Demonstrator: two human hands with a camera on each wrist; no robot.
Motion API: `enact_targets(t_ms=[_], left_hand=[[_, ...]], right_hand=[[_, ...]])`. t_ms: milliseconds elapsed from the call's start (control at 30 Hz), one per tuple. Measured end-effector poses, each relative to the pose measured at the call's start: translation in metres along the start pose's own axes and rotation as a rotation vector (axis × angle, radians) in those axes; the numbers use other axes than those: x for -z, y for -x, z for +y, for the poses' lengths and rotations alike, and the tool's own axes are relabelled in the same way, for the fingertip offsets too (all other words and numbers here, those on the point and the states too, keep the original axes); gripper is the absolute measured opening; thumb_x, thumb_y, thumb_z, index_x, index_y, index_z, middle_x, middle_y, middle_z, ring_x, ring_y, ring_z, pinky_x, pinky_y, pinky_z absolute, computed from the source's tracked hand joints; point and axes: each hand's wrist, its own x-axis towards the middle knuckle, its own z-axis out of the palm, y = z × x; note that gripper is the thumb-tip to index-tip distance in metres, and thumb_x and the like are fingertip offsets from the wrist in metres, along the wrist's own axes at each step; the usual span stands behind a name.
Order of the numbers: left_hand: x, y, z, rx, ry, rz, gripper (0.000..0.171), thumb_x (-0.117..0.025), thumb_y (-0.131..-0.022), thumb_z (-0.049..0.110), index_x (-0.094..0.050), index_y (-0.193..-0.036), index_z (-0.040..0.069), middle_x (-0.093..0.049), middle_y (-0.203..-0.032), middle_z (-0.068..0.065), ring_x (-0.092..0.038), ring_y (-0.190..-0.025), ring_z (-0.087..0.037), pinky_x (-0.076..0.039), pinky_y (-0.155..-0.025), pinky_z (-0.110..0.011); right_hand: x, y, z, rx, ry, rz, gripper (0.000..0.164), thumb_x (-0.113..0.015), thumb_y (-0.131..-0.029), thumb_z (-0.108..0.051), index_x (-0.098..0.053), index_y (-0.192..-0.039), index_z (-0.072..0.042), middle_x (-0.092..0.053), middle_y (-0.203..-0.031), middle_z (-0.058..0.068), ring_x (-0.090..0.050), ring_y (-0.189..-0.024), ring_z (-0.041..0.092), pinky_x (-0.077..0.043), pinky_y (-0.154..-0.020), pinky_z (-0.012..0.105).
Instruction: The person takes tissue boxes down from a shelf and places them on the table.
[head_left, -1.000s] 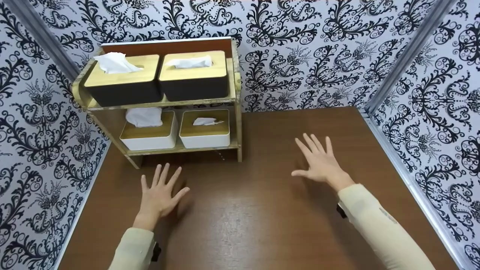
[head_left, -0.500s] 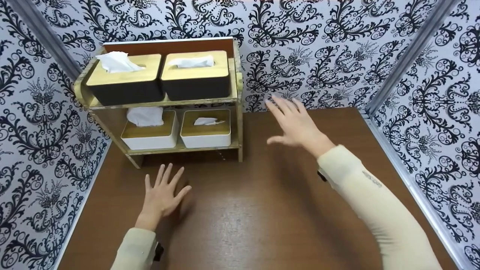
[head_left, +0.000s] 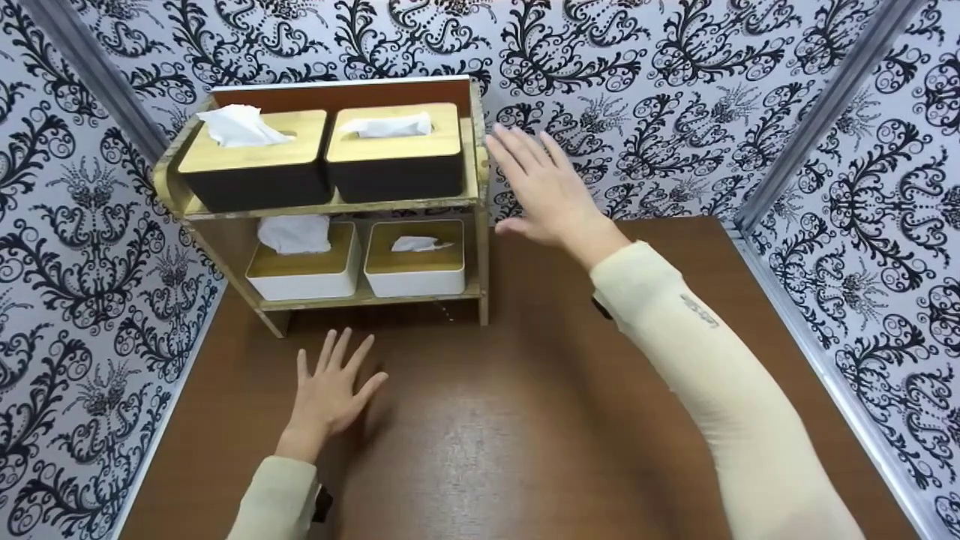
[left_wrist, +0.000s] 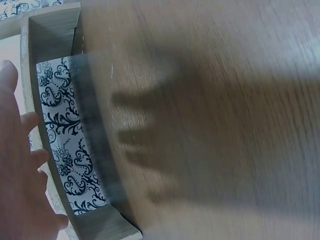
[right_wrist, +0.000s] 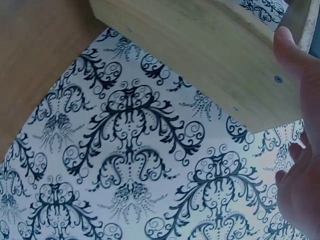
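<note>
At the back left corner of the table (head_left: 465, 420) stands a two-tier shelf (head_left: 330, 209), its left end carrying a black tissue box (head_left: 255, 187) above a white tissue box (head_left: 304, 285). The left hand (head_left: 328, 397) — fingers spread — hovers near the shelf's front edge. A second black box (head_left: 397, 174) sits above a second white box (head_left: 415, 283). Just beside the shelf's right edge: the right hand (head_left: 551, 196), fingers straight, thumb spread.

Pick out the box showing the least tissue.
The white, wood-topped rectangular tissue box, lower right of the four: its white tissue tuft is smaller than the others'.
</note>
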Motion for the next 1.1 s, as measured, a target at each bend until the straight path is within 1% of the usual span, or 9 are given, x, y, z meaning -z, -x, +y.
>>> enact_targets(t_ms=[167, 300, 433, 500, 600, 800, 867, 967, 1100], left_hand=[[-0.001, 0.002, -0.001, 0.0, 0.021, -0.003, 0.071, -0.037, -0.094, 0.068, -0.029, -0.154, 0.03, -0.018, -0.164, -0.01, -0.008, -0.153, -0.033, 0.001, -0.117, -0.07], [-0.002, 0.004, -0.002, 0.003, 0.022, 0.0, 0.07, -0.038, -0.095, 0.067, -0.029, -0.154, 0.031, -0.019, -0.164, -0.01, -0.009, -0.153, -0.033, 0.0, -0.117, -0.07], [-0.003, 0.005, -0.003, 0.004, 0.017, 0.016, 0.069, -0.039, -0.095, 0.066, -0.03, -0.154, 0.031, -0.021, -0.163, -0.01, -0.01, -0.152, -0.033, -0.001, -0.117, -0.069], [-0.003, 0.006, -0.004, 0.001, 0.015, 0.031, 0.069, -0.04, -0.095, 0.065, -0.032, -0.153, 0.03, -0.023, -0.162, -0.011, -0.012, -0.152, -0.034, -0.003, -0.117, -0.07], [-0.004, 0.007, -0.006, 0.005, 0.022, 0.039, 0.068, -0.042, -0.095, 0.064, -0.033, -0.153, 0.029, -0.025, -0.162, -0.012, -0.013, -0.152, -0.034, -0.002, -0.117, -0.07], [-0.004, 0.011, -0.008, 0.015, 0.013, 0.033, 0.068, -0.042, -0.095, 0.064, -0.034, -0.152, 0.028, -0.025, -0.162, -0.012, -0.014, -0.152, -0.034, -0.003, -0.117, -0.07], [-0.004, 0.012, -0.009, 0.017, 0.008, 0.032, 0.068, -0.042, -0.095, 0.064, -0.034, -0.152, 0.029, -0.025, -0.162, -0.012, -0.014, -0.152, -0.034, -0.004, -0.117, -0.07], [-0.005, 0.014, -0.01, 0.02, 0.012, 0.037, 0.068, -0.042, -0.095, 0.063, -0.035, -0.152, 0.029, -0.026, -0.161, -0.012, -0.014, -0.152, -0.034, -0.003, -0.117, -0.07], [-0.005, 0.016, -0.013, 0.028, 0.018, 0.046, 0.067, -0.044, -0.095, 0.062, -0.035, -0.152, 0.028, -0.026, -0.161, -0.012, -0.015, -0.151, -0.034, -0.002, -0.116, -0.07]], right_hand=[[0.006, -0.016, -0.007, 0.04, 0.023, 0.007, 0.114, -0.066, -0.079, -0.063, 0.003, -0.158, -0.017, 0.009, -0.165, -0.002, 0.001, -0.154, 0.022, 0.006, -0.125, 0.045], [0.008, -0.025, -0.01, 0.071, -0.001, 0.004, 0.11, -0.068, -0.078, -0.061, -0.008, -0.157, -0.014, -0.001, -0.166, 0.002, -0.003, -0.154, 0.023, 0.004, -0.125, 0.045], [0.007, -0.031, -0.008, 0.095, 0.004, 0.016, 0.106, -0.072, -0.077, -0.057, -0.017, -0.156, -0.012, -0.012, -0.165, 0.004, -0.009, -0.154, 0.024, 0.002, -0.126, 0.045], [0.006, -0.033, -0.005, 0.11, 0.015, 0.028, 0.105, -0.074, -0.076, -0.057, -0.021, -0.154, -0.012, -0.015, -0.164, 0.004, -0.012, -0.153, 0.024, 0.001, -0.126, 0.045], [0.006, -0.035, -0.002, 0.133, 0.008, 0.035, 0.105, -0.075, -0.073, -0.058, -0.025, -0.153, -0.013, -0.016, -0.164, 0.002, -0.013, -0.153, 0.023, 0.001, -0.126, 0.045], [0.005, -0.037, 0.005, 0.16, -0.034, 0.035, 0.104, -0.075, -0.07, -0.056, -0.026, -0.153, -0.016, -0.013, -0.165, -0.001, -0.011, -0.153, 0.02, 0.009, -0.125, 0.042], [0.005, -0.038, 0.006, 0.172, -0.06, 0.048, 0.103, -0.076, -0.069, -0.054, -0.029, -0.152, -0.015, -0.016, -0.164, 0.001, -0.014, -0.153, 0.02, 0.007, -0.126, 0.042], [0.003, -0.039, 0.008, 0.2, -0.09, 0.092, 0.099, -0.078, -0.066, -0.051, -0.036, -0.147, -0.013, -0.025, -0.162, 0.004, -0.021, -0.151, 0.023, 0.0, -0.127, 0.044], [0.0, -0.039, 0.012, 0.235, -0.077, 0.151, 0.098, -0.081, -0.063, -0.05, -0.041, -0.144, -0.012, -0.034, -0.158, 0.006, -0.029, -0.148, 0.025, -0.006, -0.127, 0.044]])
